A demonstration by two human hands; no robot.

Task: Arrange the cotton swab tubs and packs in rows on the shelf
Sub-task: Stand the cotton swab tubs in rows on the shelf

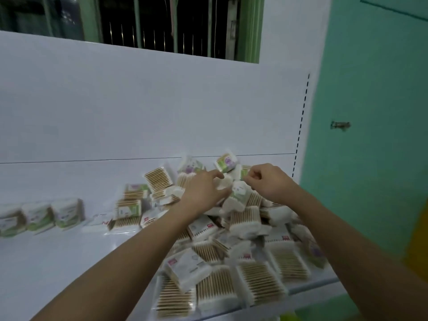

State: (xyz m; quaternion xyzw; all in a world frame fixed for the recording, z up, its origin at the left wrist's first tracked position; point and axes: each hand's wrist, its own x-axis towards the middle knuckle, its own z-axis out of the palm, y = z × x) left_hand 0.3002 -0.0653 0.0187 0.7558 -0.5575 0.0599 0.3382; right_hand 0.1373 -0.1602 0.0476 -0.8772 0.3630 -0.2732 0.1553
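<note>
Three tubs in a row, one heap of packs, two hands

Left of the heap of packs [231,239], three green-labelled tubs [39,216] stand side by side on the shelf [58,262]; the packs in the heap overlap too much to count exactly, well over twenty; the left hand [203,188] and the right hand [271,181] reach over the heap's far side.
</note>
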